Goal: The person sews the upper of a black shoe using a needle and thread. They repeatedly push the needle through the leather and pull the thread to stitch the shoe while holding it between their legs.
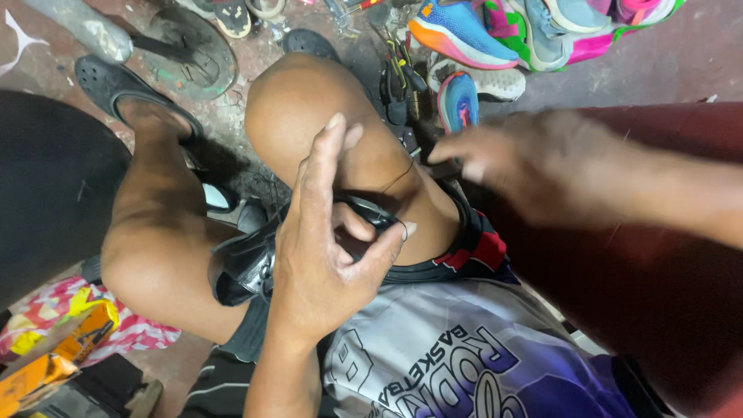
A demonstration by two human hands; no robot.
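Item: one black leather shoe [246,263], wedged between the person's bare knees, its long axis running roughly left to right across the lap, toe end hidden under the hand.

Left hand [329,240]: rests on top of the shoe, fingers curled over its opening, index finger raised toward the knee; thumb and a finger pinch one dark thread [402,179] that rises in a thin arc toward the other hand.

Right hand [534,166]: blurred, well apart from the shoe, up and to the right of it at the far end of the thread; fingertips bunched together, but whether they grip a needle or the thread I cannot tell (motion blur hides it). The left hand is the nearer to the shoe.

Surroundings, counted:
- black clog sandals: two in part view, one [124,89] worn on the foot
- bright running shoes [464,35] heaped on the floor: at least four
- yellow carton [77,340]: one, lower left
- round metal stand [186,50]: one
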